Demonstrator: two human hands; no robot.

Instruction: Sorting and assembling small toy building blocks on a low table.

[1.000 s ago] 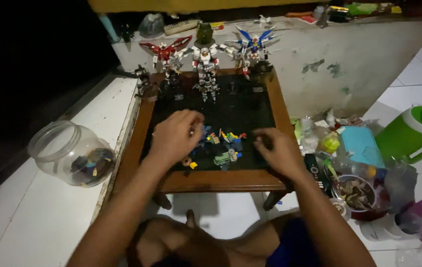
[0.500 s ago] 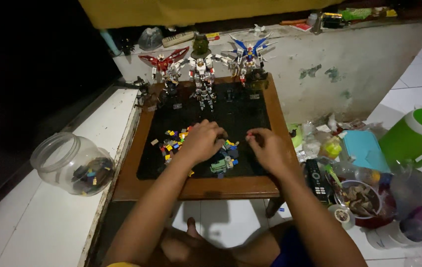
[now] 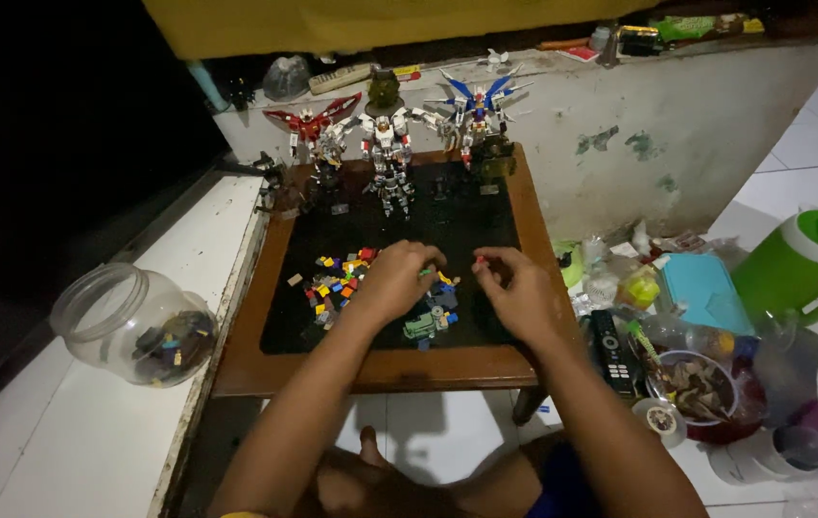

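Bricks, small plastic ones in mixed colours [image 3: 337, 283], lie scattered on the black mat of the low wooden table [image 3: 380, 367], within easy reach. The left hand [image 3: 392, 280] curls over them, fingers pinching a greenish piece. The right hand [image 3: 516, 291] nips a tiny red piece. A clear plastic jar [image 3: 130, 324] lies tipped alongside.

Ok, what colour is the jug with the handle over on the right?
The jug is bright green with a white rim around its lid, seen in the head view.
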